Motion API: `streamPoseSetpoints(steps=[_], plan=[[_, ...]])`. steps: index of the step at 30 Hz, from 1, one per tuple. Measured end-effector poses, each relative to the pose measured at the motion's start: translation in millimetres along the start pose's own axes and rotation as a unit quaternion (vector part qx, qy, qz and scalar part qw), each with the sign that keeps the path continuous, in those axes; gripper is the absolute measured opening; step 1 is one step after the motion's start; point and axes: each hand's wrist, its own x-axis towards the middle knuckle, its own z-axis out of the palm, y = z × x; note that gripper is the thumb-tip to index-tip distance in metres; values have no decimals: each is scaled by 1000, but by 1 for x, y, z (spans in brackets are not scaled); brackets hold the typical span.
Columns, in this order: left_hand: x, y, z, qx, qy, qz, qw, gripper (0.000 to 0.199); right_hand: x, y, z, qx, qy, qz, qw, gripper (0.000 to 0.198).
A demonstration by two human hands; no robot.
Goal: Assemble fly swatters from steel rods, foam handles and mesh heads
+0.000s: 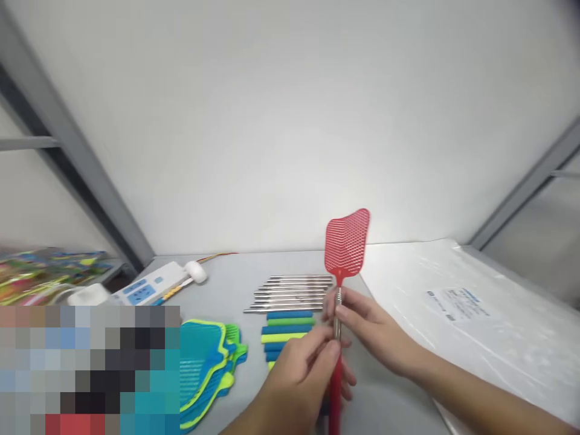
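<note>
Metal rods (290, 294) in a row on worktop (229, 281). Red swatter (345, 246) held up, mesh end topmost, just R of rods. L hand (302, 367), nearer than rods: fingers closed round red handle (335, 393), upper end. R hand (365, 320), R of rods: fingers pinching metal shaft (338, 329). Coloured tubes (284, 338) just nearside of rods. Blue/grn swatter heads (199, 359) nearer & L of rods. Pwr strip (156, 283) L of rods; white plastic pkg (507, 338) R.

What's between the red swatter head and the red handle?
In the head view, a silver metal rod lies between the red swatter head and red handle.
</note>
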Motion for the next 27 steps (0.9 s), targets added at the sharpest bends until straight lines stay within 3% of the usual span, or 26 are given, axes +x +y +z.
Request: streamPoseSetpoints(steps=[3, 6, 9, 12, 16, 20, 22, 25, 27], plan=[[-4, 3, -2, 81, 15, 61, 995, 48, -1, 2, -4, 125, -31, 7, 992, 20], [-4, 8, -10, 99, 19, 65, 993, 56, -5, 1, -10, 218, -90, 90, 968, 22], [2, 9, -15, 1, 39, 31, 999, 51, -11, -1, -12, 234, -117, 158, 952, 30], [5, 4, -15, -105, 42, 31, 993, 50, -15, 0, -11, 213, -124, 172, 954, 38], [0, -1, -10, -117, 105, 84, 984, 56, -19, 2, -11, 109, -121, 126, 978, 37], [-4, 5, -10, -138, 248, -1, 959, 43, -24, -4, -13, -18, -127, 123, 984, 34], [-5, 11, -11, -136, 284, -38, 948, 31, -25, -10, -12, -100, -108, 115, 982, 35], [-8, 18, -13, -118, 285, -65, 949, 27, -27, -14, -9, -289, -76, 24, 954, 32], [-10, 18, -14, -110, 255, -72, 958, 37, -28, -10, -9, -428, -52, -76, 899, 27]])
